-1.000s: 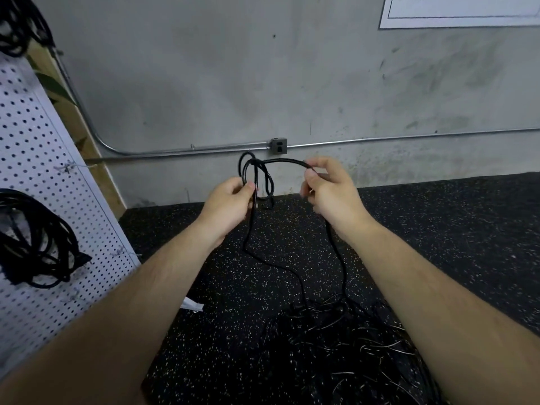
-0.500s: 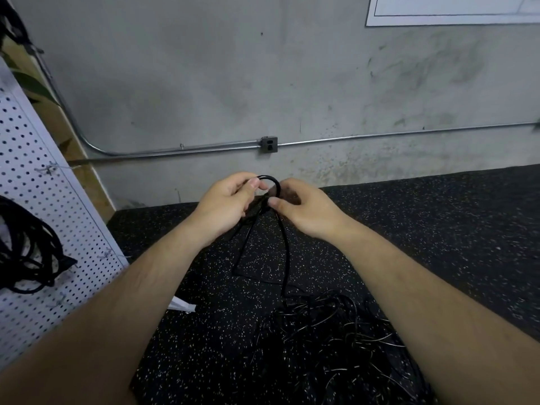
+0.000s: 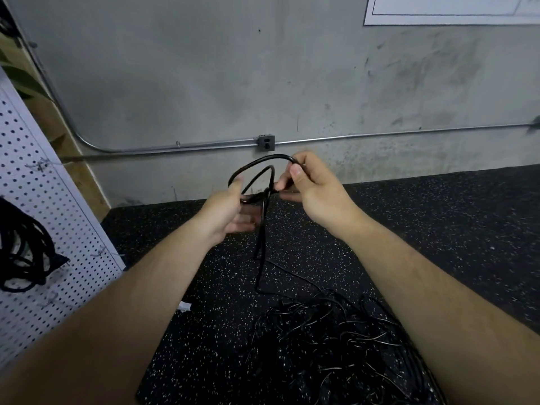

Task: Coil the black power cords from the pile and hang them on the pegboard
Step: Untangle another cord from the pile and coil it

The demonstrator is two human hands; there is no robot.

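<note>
Fingers (image 3: 295,172) of right hand (image 3: 318,194) pinch cord (image 3: 257,165); pile (image 3: 336,346) below

the lower right is blocked by a cord pile (image 3: 336,346); bare floor (image 3: 438,223) is seen at right, a pegboard (image 3: 58,229) at left.

No text, label, brand or number can be read here. The white paper sheet (image 3: 450,10) with a thin dark border line, fixed to the grey concrete wall (image 3: 204,68) at the upper right, shows only a few dark marks at its top edge. They are cut off by the frame and too small to make out.
</note>
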